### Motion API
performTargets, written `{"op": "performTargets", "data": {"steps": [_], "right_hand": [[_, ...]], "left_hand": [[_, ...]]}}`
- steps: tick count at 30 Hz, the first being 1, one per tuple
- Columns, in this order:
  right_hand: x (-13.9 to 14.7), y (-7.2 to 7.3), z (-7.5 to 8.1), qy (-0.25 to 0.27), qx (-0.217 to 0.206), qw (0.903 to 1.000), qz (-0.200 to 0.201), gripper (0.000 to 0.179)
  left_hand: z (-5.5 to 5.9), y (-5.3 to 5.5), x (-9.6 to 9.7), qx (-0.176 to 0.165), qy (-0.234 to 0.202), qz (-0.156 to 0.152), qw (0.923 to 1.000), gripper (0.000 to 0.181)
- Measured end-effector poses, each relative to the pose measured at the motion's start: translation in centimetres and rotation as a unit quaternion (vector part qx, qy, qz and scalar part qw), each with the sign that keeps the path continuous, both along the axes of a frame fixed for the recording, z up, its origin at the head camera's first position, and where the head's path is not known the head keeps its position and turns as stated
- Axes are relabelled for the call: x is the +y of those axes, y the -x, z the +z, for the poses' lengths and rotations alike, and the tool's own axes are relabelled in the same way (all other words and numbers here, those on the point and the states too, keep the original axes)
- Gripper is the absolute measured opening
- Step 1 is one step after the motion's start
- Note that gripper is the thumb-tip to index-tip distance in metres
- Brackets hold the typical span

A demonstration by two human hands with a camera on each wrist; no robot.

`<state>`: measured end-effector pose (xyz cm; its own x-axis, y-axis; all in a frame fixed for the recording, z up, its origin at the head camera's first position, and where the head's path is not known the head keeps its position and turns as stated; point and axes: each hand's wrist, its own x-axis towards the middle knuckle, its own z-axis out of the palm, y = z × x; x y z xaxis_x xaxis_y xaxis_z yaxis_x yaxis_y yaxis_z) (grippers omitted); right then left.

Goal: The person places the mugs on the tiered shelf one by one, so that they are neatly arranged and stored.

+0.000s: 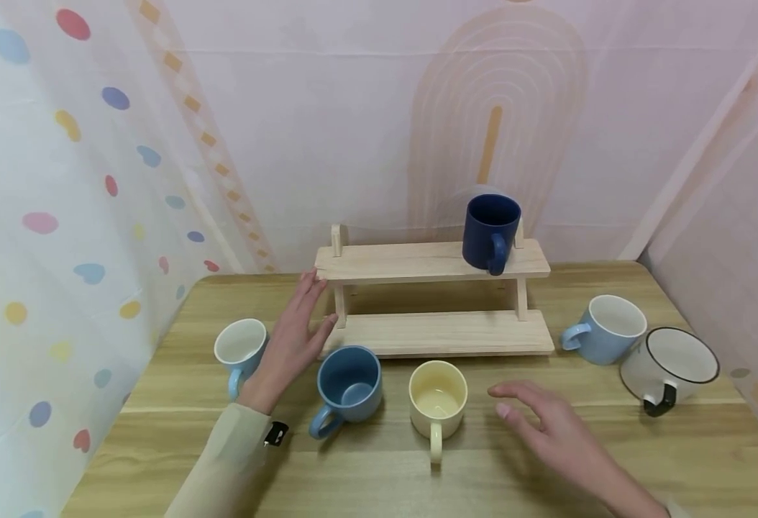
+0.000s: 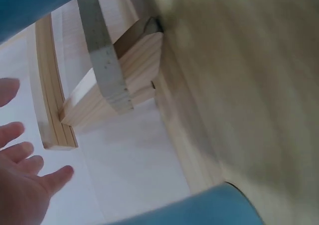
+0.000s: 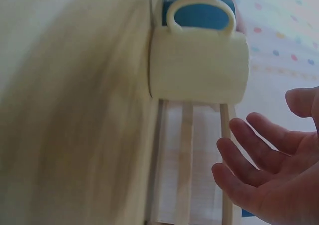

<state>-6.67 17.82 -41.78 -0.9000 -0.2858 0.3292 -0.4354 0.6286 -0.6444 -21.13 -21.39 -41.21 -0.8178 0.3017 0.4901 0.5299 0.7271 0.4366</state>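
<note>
Both my left hand and right hand are loosely spread, empty; swinging the right leftward could topple the yellow mug.

Colorful dots pattern a pale fabric backdrop at frame left, as tan diamonds descend from upper left, an arch print rises upper center and a wood-grain tabletop spans the bottom.

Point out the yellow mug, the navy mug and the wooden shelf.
Yellow mug [image 3: 199, 65]: right wrist view, on its outer side wall.
Navy mug [image 1: 479, 241]: head view, on its outer wall, beside the handle.
Wooden shelf [image 1: 398, 262]: head view, on a bare part of its upper board.
</note>
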Motion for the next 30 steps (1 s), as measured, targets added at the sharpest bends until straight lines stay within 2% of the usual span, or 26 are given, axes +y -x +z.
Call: {"op": "performTargets", "data": {"steps": [4,7,10,15,19,24,30], "right_hand": [[-0.2,-0.6,-0.3,-0.001,-0.034,0.9994,0.007,0.017],[-0.1,-0.8,-0.5,0.006,-0.061,0.9978,0.026,0.017],[0.3,-0.7,-0.7,0.024,-0.098,0.9922,0.073,0.02],[0.5,-0.7,-1.2,0.066,-0.178,0.9718,0.14,0.025],[0.1,-1.0,-1.7,0.074,-0.205,0.9635,0.156,0.028],[-0.9,-1.3,-1.9,0.09,-0.227,0.9536,0.176,0.031],[-1.8,-1.3,-2.1,0.118,-0.269,0.9384,0.182,0.033]], "left_hand": [[-0.4,-1.0,-0.5,0.029,-0.027,0.009,0.9992,0.059],[-0.6,-1.6,-0.9,0.025,-0.019,0.008,0.9995,0.056],[-1.1,-1.9,-1.2,0.005,0.01,-0.003,0.9999,0.052],[-2.0,-1.9,-1.5,-0.037,0.069,-0.019,0.9968,0.047],[-2.5,-1.9,-1.7,-0.071,0.105,-0.031,0.9915,0.044],[-2.8,-1.8,-1.9,-0.106,0.127,-0.044,0.9852,0.045],[-2.5,-1.6,-2.0,-0.111,0.145,-0.057,0.9815,0.046]]}}
